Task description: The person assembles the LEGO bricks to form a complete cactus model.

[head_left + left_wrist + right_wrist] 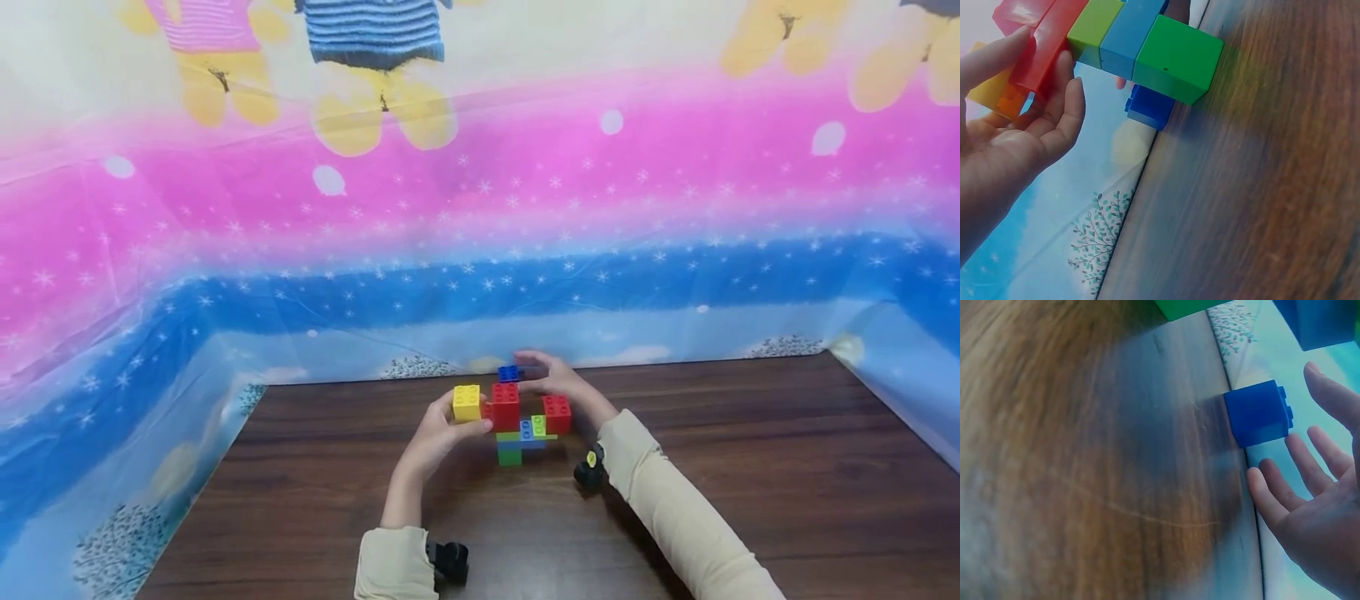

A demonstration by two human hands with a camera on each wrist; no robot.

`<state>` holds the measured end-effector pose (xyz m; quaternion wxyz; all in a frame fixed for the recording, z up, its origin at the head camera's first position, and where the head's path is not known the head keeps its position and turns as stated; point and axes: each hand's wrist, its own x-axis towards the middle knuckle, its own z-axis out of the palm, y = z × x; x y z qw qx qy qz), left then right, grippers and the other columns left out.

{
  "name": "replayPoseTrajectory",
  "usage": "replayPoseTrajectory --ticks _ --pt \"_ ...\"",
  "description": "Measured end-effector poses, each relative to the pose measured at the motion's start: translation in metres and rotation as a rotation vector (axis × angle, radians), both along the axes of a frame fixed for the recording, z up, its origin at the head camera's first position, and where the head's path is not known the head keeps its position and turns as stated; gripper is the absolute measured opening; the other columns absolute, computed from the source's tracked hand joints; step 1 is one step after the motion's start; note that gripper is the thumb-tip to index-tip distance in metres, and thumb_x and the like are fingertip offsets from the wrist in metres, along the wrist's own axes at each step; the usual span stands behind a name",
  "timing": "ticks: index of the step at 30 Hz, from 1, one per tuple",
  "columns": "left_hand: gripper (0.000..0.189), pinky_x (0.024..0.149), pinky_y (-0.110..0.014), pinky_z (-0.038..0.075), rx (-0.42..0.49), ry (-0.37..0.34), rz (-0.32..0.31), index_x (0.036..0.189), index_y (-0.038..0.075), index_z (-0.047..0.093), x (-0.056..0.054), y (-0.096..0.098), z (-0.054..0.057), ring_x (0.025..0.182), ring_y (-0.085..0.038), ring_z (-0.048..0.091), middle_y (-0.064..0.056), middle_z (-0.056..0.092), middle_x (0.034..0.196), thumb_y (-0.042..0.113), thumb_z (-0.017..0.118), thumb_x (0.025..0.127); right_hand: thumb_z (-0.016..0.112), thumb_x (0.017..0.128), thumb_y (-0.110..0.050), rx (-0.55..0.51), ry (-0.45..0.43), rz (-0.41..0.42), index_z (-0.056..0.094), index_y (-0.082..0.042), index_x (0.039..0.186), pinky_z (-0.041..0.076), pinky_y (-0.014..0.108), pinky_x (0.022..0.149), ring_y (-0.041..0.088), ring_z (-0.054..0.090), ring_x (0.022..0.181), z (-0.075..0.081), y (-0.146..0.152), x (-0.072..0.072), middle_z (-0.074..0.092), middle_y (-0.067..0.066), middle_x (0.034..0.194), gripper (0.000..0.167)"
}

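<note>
A standing build of toy building bricks (506,408) has a green brick (1179,53) at its foot, blue and lime bricks above, and red and yellow ones higher up. My left hand (435,437) holds it by the red part, beside the yellow brick (467,403); in the left wrist view the thumb and fingers lie around a long red brick (1047,47). Behind the build, a separate dark blue brick (1259,414) stands upright on the table. My right hand (1319,500) is beside this brick, fingers spread and nothing in its grasp.
The brown wooden table (315,492) ends just behind the blue brick, against a printed cloth backdrop (480,275). Another red brick (557,414) juts from the build's right side, near the right wrist. Small black devices (450,561) are worn at both wrists.
</note>
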<state>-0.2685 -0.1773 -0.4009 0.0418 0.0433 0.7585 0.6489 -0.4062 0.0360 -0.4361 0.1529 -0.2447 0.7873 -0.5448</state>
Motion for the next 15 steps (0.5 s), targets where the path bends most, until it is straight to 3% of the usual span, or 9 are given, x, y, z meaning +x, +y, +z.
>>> replayPoseTrajectory --ticks 15 --pt "0.051 0.100 -0.041 0.051 0.011 -0.011 0.001 0.133 0.000 0.049 0.0000 0.0017 -0.0002 0.104 -0.018 0.059 -0.014 0.061 0.120 0.010 0.069 0.087 0.058 0.093 -0.002 0.015 -0.023 -0.035 0.034 -0.002 0.149 0.039 0.052 0.112 0.042 0.036 0.141 -0.0049 -0.0094 -0.0021 0.037 0.023 0.153 0.061"
